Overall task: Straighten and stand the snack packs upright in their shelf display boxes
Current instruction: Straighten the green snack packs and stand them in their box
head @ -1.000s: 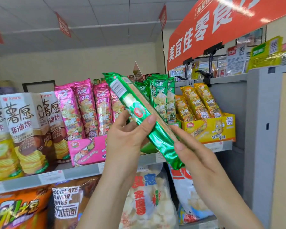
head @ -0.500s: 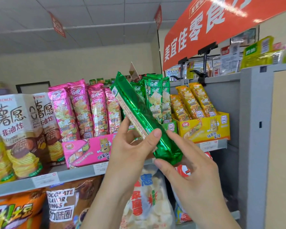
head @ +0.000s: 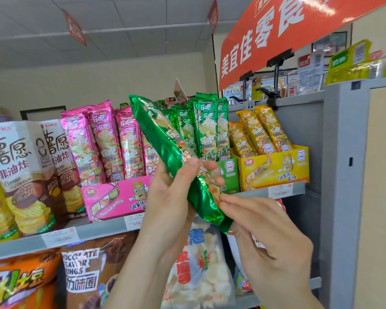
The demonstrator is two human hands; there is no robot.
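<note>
A long green snack pack is tilted in front of the shelf, its top leaning left and its printed front towards me. My left hand grips its middle, thumb across the front. My right hand touches the pack's lower end with its fingertips, fingers spread. Behind it, green packs stand upright in a green display box. Pink packs stand in a pink box to the left. Yellow packs lean back in a yellow box to the right.
Tall chip cartons stand at the shelf's left end. Large snack bags fill the shelf below. A grey shelf upright closes the right side, and an orange sign hangs overhead.
The green pack has been turned so its printed front faces me instead of its back seam. My right hand has slid lower and loosened to a fingertip touch at the pack's bottom end.
</note>
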